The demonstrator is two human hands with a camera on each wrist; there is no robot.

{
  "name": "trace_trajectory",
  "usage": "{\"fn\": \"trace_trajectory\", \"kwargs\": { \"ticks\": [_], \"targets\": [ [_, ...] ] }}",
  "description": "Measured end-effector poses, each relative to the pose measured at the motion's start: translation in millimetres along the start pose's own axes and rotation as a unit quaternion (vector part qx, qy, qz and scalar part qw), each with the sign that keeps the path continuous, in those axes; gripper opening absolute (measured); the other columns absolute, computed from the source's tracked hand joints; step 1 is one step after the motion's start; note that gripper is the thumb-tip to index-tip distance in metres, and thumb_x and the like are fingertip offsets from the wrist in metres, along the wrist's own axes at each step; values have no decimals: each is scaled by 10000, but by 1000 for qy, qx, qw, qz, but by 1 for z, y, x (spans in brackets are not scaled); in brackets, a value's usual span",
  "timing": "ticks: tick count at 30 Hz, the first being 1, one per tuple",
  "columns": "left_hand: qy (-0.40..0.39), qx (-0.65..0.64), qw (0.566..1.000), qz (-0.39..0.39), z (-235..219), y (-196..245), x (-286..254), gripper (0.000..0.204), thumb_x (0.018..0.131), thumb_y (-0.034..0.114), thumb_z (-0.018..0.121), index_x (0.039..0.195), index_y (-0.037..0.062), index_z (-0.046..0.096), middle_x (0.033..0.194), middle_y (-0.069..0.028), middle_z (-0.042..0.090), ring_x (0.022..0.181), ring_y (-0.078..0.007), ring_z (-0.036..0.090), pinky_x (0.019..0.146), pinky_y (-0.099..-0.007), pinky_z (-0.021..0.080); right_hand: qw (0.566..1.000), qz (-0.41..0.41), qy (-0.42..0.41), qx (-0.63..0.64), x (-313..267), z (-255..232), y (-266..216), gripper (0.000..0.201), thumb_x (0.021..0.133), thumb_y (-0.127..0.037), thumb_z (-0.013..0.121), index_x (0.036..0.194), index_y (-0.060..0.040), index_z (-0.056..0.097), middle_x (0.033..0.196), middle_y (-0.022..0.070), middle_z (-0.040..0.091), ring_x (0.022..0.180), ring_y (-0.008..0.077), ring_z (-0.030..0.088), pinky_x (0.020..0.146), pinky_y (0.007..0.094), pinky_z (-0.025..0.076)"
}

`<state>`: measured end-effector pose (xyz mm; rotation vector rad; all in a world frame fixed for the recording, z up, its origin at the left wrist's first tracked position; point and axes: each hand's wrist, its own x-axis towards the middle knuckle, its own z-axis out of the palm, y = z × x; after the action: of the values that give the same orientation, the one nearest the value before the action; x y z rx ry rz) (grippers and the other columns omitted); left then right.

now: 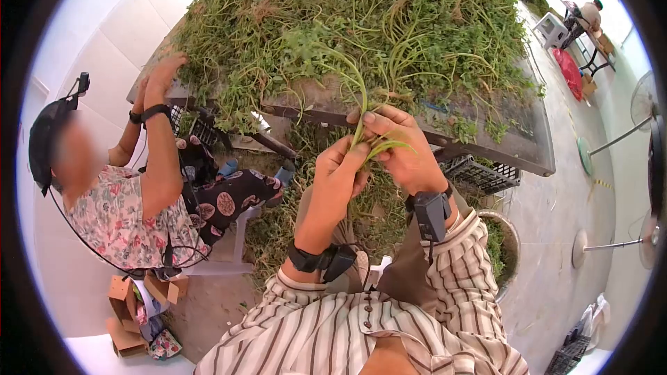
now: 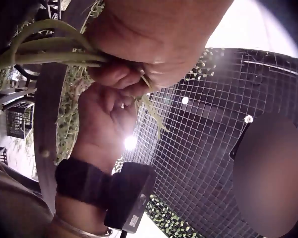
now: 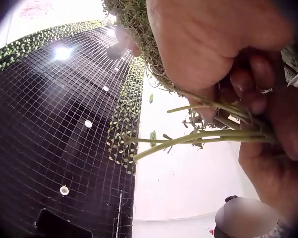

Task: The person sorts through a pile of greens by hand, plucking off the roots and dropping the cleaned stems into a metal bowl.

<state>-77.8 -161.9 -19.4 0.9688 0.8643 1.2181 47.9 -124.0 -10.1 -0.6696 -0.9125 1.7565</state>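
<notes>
grip: both hands are meeting in front of the chest, right hand and left hand are pinching the same small bunch of green stems; fingers are curling tight round it, narrow hold, nothing loose between them.
right hand detail: thumb and fingers are clamping the stems from above in the right wrist view.
left hand detail: fingers are closing on the stem ends in the left wrist view, right palm lying just below them.
stem axis: long axis is running roughly up and away from the person in the head view; leafy top is pointing toward the table, cut ends are pointing out to the side just past the grip.
stem count: about four or five thin stems are showing past the fingers; exact number cannot tell.
above the grip: one big heap of greens is lying on one table, table edge just beyond the hands.
below the grip: more greens are lying on the floor; one metal bowl is sitting by the right forearm.
left of the grip: one second person is sitting, reaching both hands to the heap.
far from the grip: two standing fans are standing at the right edge.
</notes>
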Motion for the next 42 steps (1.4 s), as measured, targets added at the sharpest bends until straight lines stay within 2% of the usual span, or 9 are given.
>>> {"fn": "trace_trajectory", "kwargs": {
  "ticks": [12,14,16,18,20,22,28,30,42],
  "targets": [
    [27,76,995,66,7,-8,-10,281,919,281,485,827,33,577,579,31,491,417,-10,327,372,-172,229,996,-58,56,-28,-13,-5,7,124,870,-115,528,866,-10,595,632,-26,480,479,22,379,409,182,269],
    [23,95,992,74,9,-7,-15,278,919,279,489,823,34,577,573,35,481,420,-8,327,377,-171,234,952,-202,123,-195,-9,-7,9,149,883,-97,480,829,10,569,690,-3,482,510,32,384,418,195,291],
    [16,116,989,89,8,-9,-27,285,914,293,501,821,34,577,577,37,481,423,-8,327,386,-169,244,957,-230,81,-158,-5,-42,5,130,877,-90,469,863,15,544,749,19,487,543,53,389,427,206,306],
    [22,108,990,83,8,-8,-35,292,912,302,505,817,35,576,576,38,479,424,-9,325,388,-169,242,974,-170,73,132,-10,-43,-10,104,856,-72,465,909,-9,529,740,15,486,553,68,395,429,200,310],
    [31,95,991,87,8,-7,-37,299,910,311,509,813,35,574,575,38,478,424,-9,323,389,-169,239,981,-153,91,81,-23,-23,-12,131,865,-112,469,954,-29,518,763,14,506,574,71,412,437,192,316],
    [11,94,992,87,6,-5,-39,307,906,323,513,833,33,582,587,40,482,430,-9,320,393,-169,227,993,-91,-29,63,-33,-13,-8,166,884,-173,475,959,-35,528,808,21,538,626,69,454,450,196,344],
    [-71,55,995,31,3,-5,-36,341,901,329,517,1030,26,606,638,39,491,441,-8,325,395,-169,209,997,-75,-2,-23,-26,4,5,335,871,-272,524,1085,-14,531,815,-1,533,625,43,457,486,137,329],
    [-69,51,996,24,5,-3,-34,347,900,331,517,1052,30,602,643,35,497,439,-9,328,395,-168,209,970,0,-181,161,-16,-11,8,320,867,-246,541,1080,-8,524,704,-36,448,524,21,371,467,134,300],
    [-62,54,997,-5,0,-3,-17,318,900,332,517,935,30,608,655,18,516,433,-8,335,395,-166,217,986,-40,11,164,2,-9,5,82,888,-130,501,905,-51,492,617,-48,378,447,17,284,377,164,218]
  ]
}}
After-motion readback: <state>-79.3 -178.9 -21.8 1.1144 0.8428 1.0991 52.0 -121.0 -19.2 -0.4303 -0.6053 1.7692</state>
